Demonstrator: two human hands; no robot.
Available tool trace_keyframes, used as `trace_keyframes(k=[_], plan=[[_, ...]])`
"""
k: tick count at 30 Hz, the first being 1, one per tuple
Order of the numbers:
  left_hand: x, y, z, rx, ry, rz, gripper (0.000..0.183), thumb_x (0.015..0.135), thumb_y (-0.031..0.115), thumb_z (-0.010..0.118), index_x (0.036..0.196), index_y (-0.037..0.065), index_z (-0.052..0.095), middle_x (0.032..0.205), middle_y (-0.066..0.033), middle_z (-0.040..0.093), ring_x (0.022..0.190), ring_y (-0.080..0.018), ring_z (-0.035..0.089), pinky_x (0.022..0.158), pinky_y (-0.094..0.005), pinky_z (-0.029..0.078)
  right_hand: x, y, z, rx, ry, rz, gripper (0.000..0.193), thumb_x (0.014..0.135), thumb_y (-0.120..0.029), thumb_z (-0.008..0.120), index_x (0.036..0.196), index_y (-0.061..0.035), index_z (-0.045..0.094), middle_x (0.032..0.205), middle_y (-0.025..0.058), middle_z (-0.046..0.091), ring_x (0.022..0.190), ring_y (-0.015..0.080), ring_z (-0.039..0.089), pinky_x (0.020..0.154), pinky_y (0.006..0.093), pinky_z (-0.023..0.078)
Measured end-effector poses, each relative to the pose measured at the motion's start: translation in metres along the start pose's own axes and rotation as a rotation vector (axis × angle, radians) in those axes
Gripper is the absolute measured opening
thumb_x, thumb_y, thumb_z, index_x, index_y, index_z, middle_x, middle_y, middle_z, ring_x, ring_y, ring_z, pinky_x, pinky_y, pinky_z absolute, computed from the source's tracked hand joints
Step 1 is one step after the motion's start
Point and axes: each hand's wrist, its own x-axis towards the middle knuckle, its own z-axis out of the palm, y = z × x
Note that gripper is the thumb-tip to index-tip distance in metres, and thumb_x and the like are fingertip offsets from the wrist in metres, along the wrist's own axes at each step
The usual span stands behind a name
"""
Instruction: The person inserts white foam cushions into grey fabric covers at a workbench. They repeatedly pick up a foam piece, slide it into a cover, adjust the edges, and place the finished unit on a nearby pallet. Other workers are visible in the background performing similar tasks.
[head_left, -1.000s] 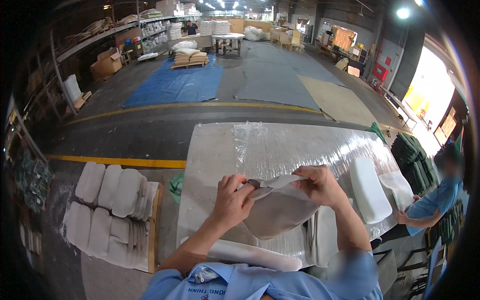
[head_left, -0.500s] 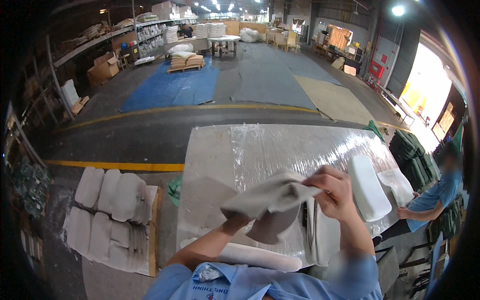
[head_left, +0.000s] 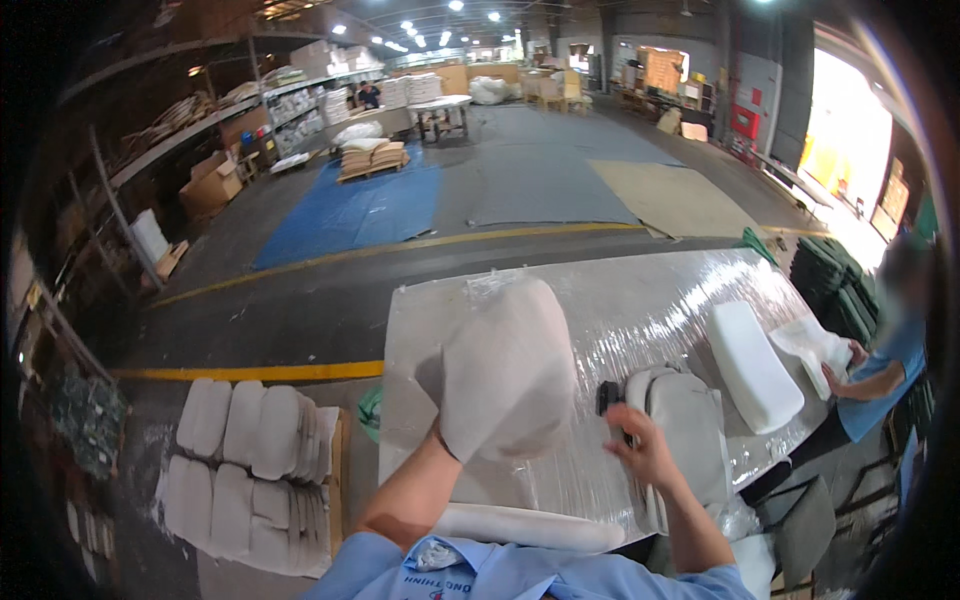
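Observation:
A light grey-beige fabric cover [head_left: 510,370] hangs over my left hand above the table. My left forearm [head_left: 410,495] runs up to its lower edge, and the fingers are hidden by the cloth. My right hand [head_left: 645,450] has its fingers apart and curved, with nothing seen in them. Just beyond its fingertips lies a small black object [head_left: 608,397], whose kind I cannot make out. Beside that hand rests a pile of flat grey covers [head_left: 685,425]. The table [head_left: 425,310] is wrapped in clear plastic film.
A white foam cushion [head_left: 755,365] lies on the table's right. There a co-worker's hands [head_left: 845,370] touch a pale cover [head_left: 805,345]. A white roll [head_left: 530,527] lies along the near edge. Stacked grey pads [head_left: 250,470] stand at left, dark green bundles [head_left: 830,285] at right.
My right hand has let go of the cover and moved down beside the black object. The cover, bunched and sideways before, now stands spread and upright over my left hand.

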Motion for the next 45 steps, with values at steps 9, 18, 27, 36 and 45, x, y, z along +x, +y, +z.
trace_keyframes(k=[9,18,27,36,45], plan=[[-0.045,-0.049,-0.045,0.474,0.057,-0.38,0.058,0.105,0.044,0.06,0.148,0.006,0.054,0.145,-0.0119,0.061,0.128,-0.0245,0.061,0.107,-0.0417,0.05,0.072,0.006,0.026,1.045,-0.162,0.068,0.031,0.1,-0.019,0.073,0.125,-0.0014,0.07,0.123,0.008,0.073,0.115,0.0198,0.067,0.103,0.039,0.049],[-0.112,-0.059,-0.083,0.076,0.249,-0.205,0.058,0.103,0.043,0.064,0.146,0.005,0.056,0.144,-0.012,0.062,0.131,-0.0254,0.059,0.111,-0.0433,0.048,0.065,0.008,0.042,1.224,-0.028,-0.046,0.024,0.101,-0.017,0.07,0.12,-0.0024,0.072,0.115,0.0056,0.076,0.108,0.0173,0.069,0.099,0.037,0.052],[-0.101,-0.035,0.022,-0.017,0.059,-0.255,0.061,0.094,0.042,0.077,0.136,0.0,0.064,0.123,-0.0096,0.073,0.112,-0.0212,0.069,0.1,-0.0346,0.054,0.052,0.028,0.039,1.189,0.098,-0.064,0.02,0.103,-0.012,0.065,0.12,-0.0038,0.071,0.115,0.0074,0.075,0.103,0.0187,0.071,0.095,0.0373,0.055],[-0.101,-0.032,0.046,0.013,0.128,-0.419,0.056,0.087,0.025,0.083,0.136,0.002,0.066,0.119,-0.0066,0.074,0.107,-0.0169,0.07,0.096,-0.0322,0.054,0.047,0.039,0.042,1.101,0.253,-0.078,0.016,0.104,-0.012,0.063,0.116,-0.0032,0.07,0.109,0.0071,0.075,0.099,0.0177,0.071,0.09,0.0368,0.057],[-0.104,-0.04,0.042,0.061,0.042,-0.452,0.043,0.092,0.018,0.079,0.13,0.001,0.069,0.117,-0.0056,0.075,0.104,-0.0152,0.069,0.096,-0.0316,0.053,0.044,0.022,0.043,1.105,0.358,-0.005,0.013,0.104,-0.01,0.063,0.112,-0.0027,0.07,0.101,0.0057,0.074,0.092,0.0157,0.07,0.083,0.0324,0.056]])
